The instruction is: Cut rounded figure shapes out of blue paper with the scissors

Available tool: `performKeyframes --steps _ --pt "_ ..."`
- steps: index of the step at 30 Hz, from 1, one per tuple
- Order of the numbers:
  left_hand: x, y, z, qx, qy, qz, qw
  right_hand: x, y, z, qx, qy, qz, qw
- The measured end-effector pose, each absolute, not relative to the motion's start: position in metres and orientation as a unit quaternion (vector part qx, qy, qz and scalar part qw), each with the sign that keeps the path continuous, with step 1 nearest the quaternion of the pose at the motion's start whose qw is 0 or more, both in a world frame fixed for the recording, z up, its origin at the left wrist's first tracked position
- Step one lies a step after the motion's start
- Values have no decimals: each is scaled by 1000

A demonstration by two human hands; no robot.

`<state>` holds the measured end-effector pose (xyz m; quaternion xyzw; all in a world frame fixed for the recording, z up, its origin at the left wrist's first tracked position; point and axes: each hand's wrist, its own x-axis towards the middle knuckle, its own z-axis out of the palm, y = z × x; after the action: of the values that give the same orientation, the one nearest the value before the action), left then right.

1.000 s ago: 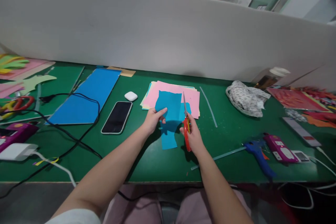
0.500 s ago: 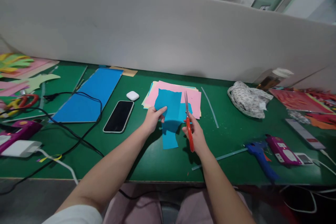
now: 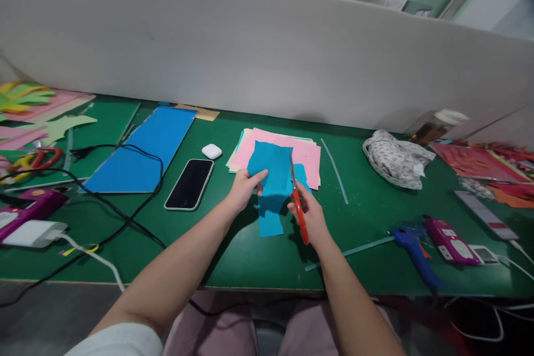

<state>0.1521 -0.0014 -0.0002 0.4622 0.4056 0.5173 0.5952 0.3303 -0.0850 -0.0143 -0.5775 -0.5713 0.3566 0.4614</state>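
Note:
My left hand [image 3: 247,188] pinches a blue sheet of paper [image 3: 273,164] at its left edge, thumb on top. Red-handled scissors [image 3: 298,206] are in my right hand [image 3: 312,212], their blades pointing away from me along the sheet's right edge. Whether the blades are apart is hard to make out. Beneath the held sheet, another blue paper piece [image 3: 271,223] lies on the green table, and more blue paper shows to the right of the blades. Behind them is a stack of coloured paper with a pink sheet [image 3: 311,153] on top.
A phone [image 3: 189,184] and a white earbud case [image 3: 212,151] lie left of the paper, near a blue board [image 3: 146,150] and black cable. On the right are a clear glue stick [image 3: 334,171], a blue glue gun [image 3: 417,256] and a patterned cloth bundle [image 3: 394,158].
The scissors have shifted slightly left, their blades now against the held sheet's right edge instead of apart from it. My left hand keeps its grip on the paper.

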Motion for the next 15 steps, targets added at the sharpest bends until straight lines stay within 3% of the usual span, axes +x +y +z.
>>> performKeyframes --steps 15 --pt "151 0 0 462 404 512 600 329 -86 -16 -572 -571 357 468"
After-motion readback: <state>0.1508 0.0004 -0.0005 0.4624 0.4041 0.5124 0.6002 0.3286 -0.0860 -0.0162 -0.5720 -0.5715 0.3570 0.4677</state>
